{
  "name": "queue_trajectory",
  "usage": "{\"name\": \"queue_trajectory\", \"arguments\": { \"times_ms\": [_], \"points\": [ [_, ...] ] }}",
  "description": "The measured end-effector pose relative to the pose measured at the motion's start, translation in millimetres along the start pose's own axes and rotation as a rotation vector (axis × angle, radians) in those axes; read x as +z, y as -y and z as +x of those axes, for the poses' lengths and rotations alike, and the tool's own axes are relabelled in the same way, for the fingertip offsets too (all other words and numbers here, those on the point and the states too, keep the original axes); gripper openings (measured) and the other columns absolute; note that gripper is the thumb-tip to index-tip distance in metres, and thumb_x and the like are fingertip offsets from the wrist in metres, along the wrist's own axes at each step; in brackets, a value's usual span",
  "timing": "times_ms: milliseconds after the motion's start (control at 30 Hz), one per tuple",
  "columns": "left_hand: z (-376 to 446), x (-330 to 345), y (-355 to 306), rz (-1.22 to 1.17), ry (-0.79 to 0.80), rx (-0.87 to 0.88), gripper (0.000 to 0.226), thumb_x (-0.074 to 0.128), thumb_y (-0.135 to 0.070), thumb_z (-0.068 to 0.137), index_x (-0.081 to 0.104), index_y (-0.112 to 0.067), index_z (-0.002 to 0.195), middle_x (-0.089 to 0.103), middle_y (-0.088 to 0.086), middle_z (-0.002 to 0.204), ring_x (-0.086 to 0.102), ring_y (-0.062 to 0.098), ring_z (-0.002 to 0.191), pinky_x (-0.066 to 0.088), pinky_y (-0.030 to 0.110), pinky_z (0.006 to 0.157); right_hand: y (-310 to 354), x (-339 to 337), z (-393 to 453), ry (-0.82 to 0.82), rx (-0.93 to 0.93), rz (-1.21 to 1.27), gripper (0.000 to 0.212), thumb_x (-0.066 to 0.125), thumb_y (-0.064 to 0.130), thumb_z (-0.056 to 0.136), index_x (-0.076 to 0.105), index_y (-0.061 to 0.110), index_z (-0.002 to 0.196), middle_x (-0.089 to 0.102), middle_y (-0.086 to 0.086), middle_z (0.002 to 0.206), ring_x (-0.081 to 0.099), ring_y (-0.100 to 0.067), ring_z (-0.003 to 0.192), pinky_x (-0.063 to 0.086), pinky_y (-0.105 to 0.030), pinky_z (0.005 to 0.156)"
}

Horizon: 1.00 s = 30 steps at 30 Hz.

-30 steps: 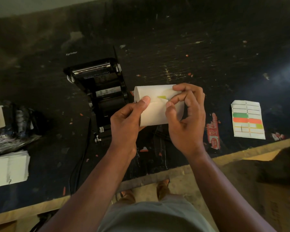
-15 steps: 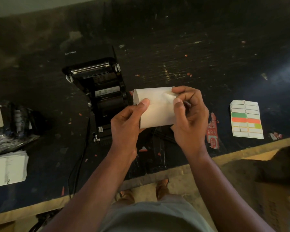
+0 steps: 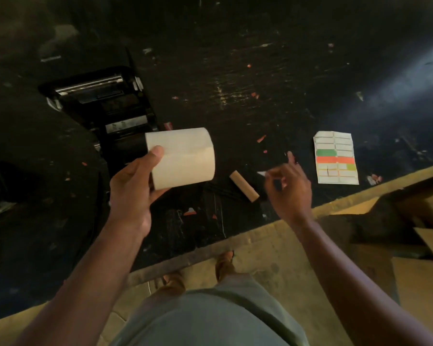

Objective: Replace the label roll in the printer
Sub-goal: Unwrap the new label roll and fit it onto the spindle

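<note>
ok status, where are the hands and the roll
Left hand gripping label roll, held above table. Right hand off the roll, pinching a small scrap. Printer open; empty core lying on table.

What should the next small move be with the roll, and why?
Probably drop the small scrap pinched in the right hand, then bring that hand back to the label roll to find its loose end. The left hand holds the roll beside the open printer, whose bay looks empty, so feeding comes next.

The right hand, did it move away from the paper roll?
Yes. The right hand has left the label roll and swung right, toward the coloured label sheet on the table, pinching a small pale scrap.
</note>
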<state>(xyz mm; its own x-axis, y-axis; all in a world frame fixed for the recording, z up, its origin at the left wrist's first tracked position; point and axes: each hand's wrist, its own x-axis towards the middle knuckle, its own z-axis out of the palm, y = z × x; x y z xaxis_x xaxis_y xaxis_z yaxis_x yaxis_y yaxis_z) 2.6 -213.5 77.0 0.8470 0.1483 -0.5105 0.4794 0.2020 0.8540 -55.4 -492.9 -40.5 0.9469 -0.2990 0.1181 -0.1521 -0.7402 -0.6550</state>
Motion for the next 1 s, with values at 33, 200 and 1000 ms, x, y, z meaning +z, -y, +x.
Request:
{"name": "queue_trajectory", "arguments": {
  "times_ms": [33, 200, 1000],
  "points": [
    [1.6, -3.7, 2.1, -0.005, -0.007, -0.017, 0.008, 0.074, -0.037, 0.090, 0.072, -0.036, 0.097, 0.069, -0.001, 0.120, 0.067, 0.022, 0.119, 0.060, 0.043, 0.092, -9.7, 11.0, -6.1, 0.020, -0.055, -0.071, 0.003, 0.069, 0.020, 0.094, 0.071, 0.021, 0.093, 0.070, 0.002, 0.095, 0.062, -0.009, 0.099, 0.053, -0.050, 0.108],
    [4.9, -16.6, 7.4, -0.068, -0.034, -0.060, 0.020, 0.072, -0.037, 0.091, 0.066, -0.033, 0.109, 0.068, 0.001, 0.124, 0.066, 0.025, 0.121, 0.058, 0.048, 0.098, -27.4, 58.1, -16.1, 0.094, -0.217, -0.358, 0.014, 0.064, 0.025, 0.097, 0.071, 0.013, 0.097, 0.067, -0.007, 0.094, 0.061, -0.027, 0.086, 0.052, -0.040, 0.067],
    [-8.5, -81.9, 20.7, -0.156, -0.137, -0.105, 0.043, 0.076, -0.043, 0.073, 0.065, -0.029, 0.112, 0.067, 0.005, 0.128, 0.065, 0.027, 0.124, 0.057, 0.047, 0.100, 87.8, 123.9, 89.8, 1.110, -0.635, -0.627, 0.050, 0.066, 0.012, 0.092, 0.065, 0.031, 0.138, 0.060, 0.000, 0.149, 0.053, -0.025, 0.142, 0.040, -0.050, 0.119]
  ]
}}
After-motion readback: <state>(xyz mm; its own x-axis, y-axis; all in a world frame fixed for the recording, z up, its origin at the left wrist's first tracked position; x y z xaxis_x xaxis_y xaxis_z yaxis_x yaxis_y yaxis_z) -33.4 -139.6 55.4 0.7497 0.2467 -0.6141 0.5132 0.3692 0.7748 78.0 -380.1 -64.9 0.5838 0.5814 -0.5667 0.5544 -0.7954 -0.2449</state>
